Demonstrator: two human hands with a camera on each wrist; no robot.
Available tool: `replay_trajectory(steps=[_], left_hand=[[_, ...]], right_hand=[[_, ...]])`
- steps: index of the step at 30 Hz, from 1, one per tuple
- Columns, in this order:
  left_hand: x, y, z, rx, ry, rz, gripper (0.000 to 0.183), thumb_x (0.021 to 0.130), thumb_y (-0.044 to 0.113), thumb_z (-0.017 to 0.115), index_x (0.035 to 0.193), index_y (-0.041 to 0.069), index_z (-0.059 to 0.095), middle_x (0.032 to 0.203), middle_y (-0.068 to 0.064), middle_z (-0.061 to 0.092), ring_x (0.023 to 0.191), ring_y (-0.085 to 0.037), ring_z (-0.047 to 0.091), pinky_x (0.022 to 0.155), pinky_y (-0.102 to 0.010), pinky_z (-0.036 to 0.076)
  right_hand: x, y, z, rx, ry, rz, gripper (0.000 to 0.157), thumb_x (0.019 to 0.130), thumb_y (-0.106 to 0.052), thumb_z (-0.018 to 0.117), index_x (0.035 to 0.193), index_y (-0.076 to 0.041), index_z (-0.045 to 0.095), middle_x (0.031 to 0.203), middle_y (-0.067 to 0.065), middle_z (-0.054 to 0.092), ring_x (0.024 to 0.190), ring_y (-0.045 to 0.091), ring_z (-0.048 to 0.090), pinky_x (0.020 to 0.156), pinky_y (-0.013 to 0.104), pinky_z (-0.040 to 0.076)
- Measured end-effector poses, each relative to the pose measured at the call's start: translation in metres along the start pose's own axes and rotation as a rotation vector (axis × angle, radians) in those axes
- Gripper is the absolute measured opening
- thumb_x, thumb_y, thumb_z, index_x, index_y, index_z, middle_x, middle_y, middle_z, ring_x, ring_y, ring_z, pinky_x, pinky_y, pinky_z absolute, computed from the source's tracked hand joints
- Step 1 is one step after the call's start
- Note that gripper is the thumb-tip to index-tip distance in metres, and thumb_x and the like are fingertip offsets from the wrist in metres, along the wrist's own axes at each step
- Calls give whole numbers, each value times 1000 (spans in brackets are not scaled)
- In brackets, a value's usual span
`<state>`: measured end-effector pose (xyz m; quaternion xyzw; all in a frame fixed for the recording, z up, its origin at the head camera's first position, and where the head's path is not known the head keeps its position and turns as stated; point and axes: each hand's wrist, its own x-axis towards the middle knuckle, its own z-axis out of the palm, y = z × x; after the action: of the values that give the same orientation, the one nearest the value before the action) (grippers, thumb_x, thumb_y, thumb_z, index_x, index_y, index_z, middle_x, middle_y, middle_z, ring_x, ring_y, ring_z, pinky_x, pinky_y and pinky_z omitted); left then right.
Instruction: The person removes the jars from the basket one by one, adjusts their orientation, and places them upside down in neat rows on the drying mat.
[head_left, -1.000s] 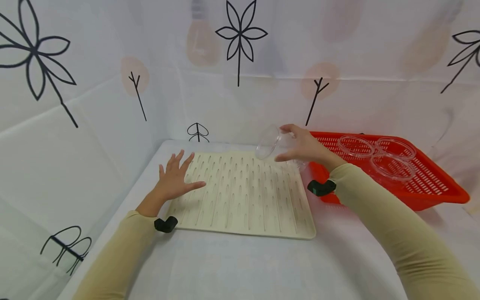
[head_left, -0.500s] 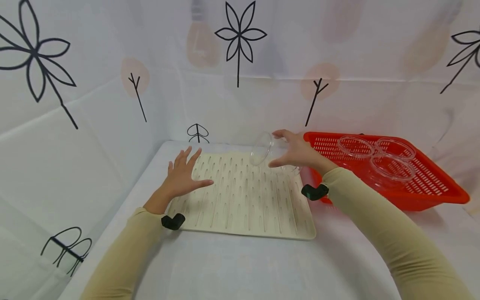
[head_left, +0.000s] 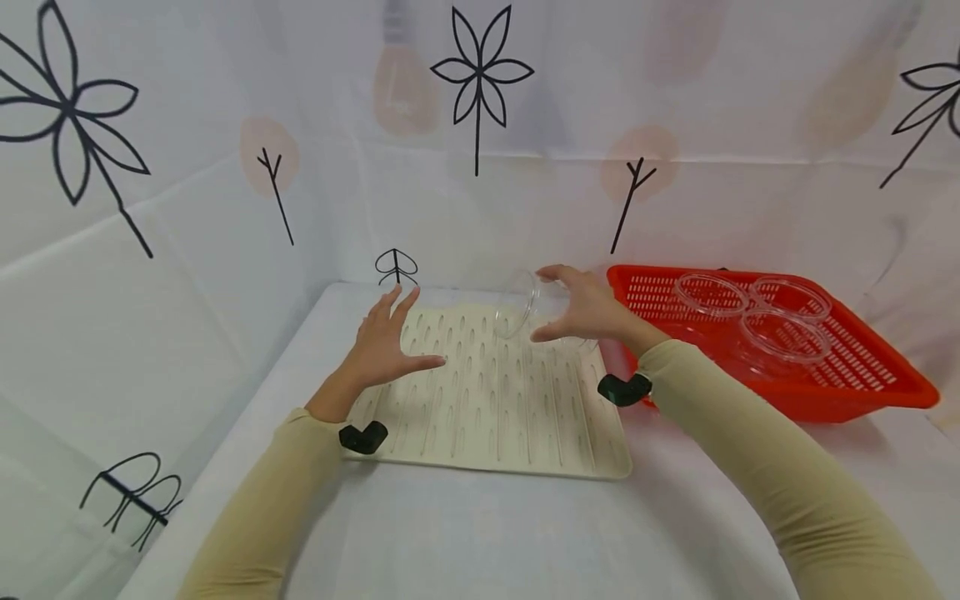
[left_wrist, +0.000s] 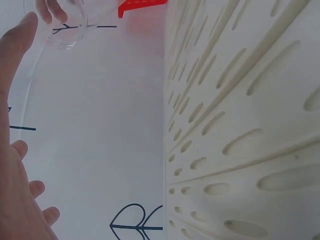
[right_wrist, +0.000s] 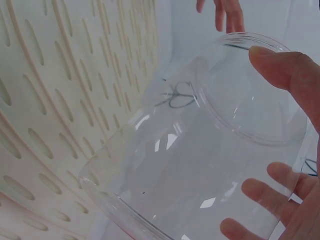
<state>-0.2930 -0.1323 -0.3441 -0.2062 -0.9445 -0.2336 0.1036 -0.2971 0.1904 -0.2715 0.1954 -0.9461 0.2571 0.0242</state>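
My right hand [head_left: 588,307] holds a clear plastic jar [right_wrist: 180,155] over the back right part of a cream slotted mat [head_left: 480,408]. The jar lies tilted on its side, one round end pointing left. In the right wrist view, thumb and fingers wrap its see-through wall from either side. My left hand [head_left: 378,350] hovers over the mat's left side with fingers spread and nothing in it. Between the two hands there is a gap, and the jar's left end faces the left palm.
A red perforated basket [head_left: 840,400] stands to the right of the mat. Inside it are three clear round containers [head_left: 786,335], rims up. White cloth [head_left: 480,533] covers the table, and a patterned white sheet [head_left: 540,208] hangs behind it.
My left hand has moved right and slightly up over the mat. The right hand has carried the jar left and slightly down, away from the basket.
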Motion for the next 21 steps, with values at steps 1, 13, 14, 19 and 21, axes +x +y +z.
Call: replay_trajectory(steps=[1,13,14,19,21], left_hand=[[1,1,1,-3,1,2,111,68,70,65,151,26,5,154,-9,1,138,-36,5,102,-63,12],[14,21,3,-93,28,44,112,66,61,73,151,29,6,154,-5,4,139,-31,6,101,-62,22],[15,22,4,-103,26,47,113,66,60,74,151,29,6,154,-5,4,139,-31,6,100,-62,23],[20,26,9,-161,11,67,114,65,66,71,150,32,4,153,-6,6,139,-30,6,98,-63,27],[21,28,10,-190,6,70,113,64,70,68,150,34,3,153,-6,5,139,-30,6,97,-63,27]], right_hand=[[0,0,1,1,-4,-4,92,64,-38,84,140,-16,38,138,12,40,122,36,34,91,61,35],[0,-7,4,-23,-6,-21,93,62,-43,84,140,-20,39,139,8,39,120,33,35,90,62,34],[0,-7,5,-25,-5,-25,93,63,-44,84,140,-20,39,140,7,39,121,33,35,91,62,32],[0,-8,7,-18,-5,-29,91,63,-41,84,139,-19,39,140,7,38,120,33,34,94,63,26],[0,-9,8,-20,-4,-27,91,63,-40,84,139,-18,39,140,6,39,119,32,34,94,62,26]])
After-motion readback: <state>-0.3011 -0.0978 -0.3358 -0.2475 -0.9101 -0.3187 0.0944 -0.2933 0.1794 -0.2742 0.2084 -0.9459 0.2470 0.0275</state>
